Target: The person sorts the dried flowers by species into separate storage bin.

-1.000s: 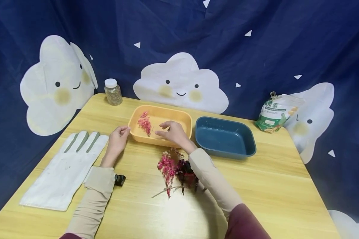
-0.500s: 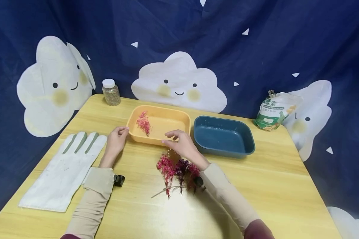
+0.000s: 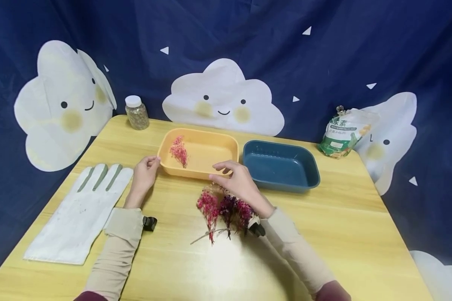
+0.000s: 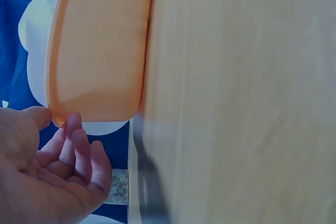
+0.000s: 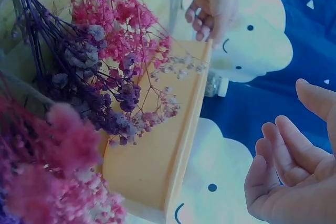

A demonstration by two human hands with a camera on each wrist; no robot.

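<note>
A yellow-orange plastic basin (image 3: 211, 152) stands on the table with a small bunch of pink dried flowers (image 3: 179, 151) lying in its left part. My left hand (image 3: 144, 173) pinches the basin's left rim between thumb and fingers, as the left wrist view also shows at one corner of the basin (image 4: 100, 51). Over the basin's front right edge hovers my right hand (image 3: 241, 184), fingers loosely bent and apart, nothing between them. Below that hand, pink dried flowers (image 3: 208, 207) and purple dried flowers (image 5: 79, 72) lie on the table, partly hidden by the right wrist.
To the right of the basin stands a dark blue basin (image 3: 280, 167). A white glove (image 3: 71, 221) lies at the left. A capped jar (image 3: 137, 115) is at the back left, and a white-green bag (image 3: 340, 136) at the back right, before a blue curtain (image 3: 226, 29).
My right hand has drawn back from inside the yellow-orange basin, moving right and toward me, over its front edge. My left hand keeps its hold on the rim.
</note>
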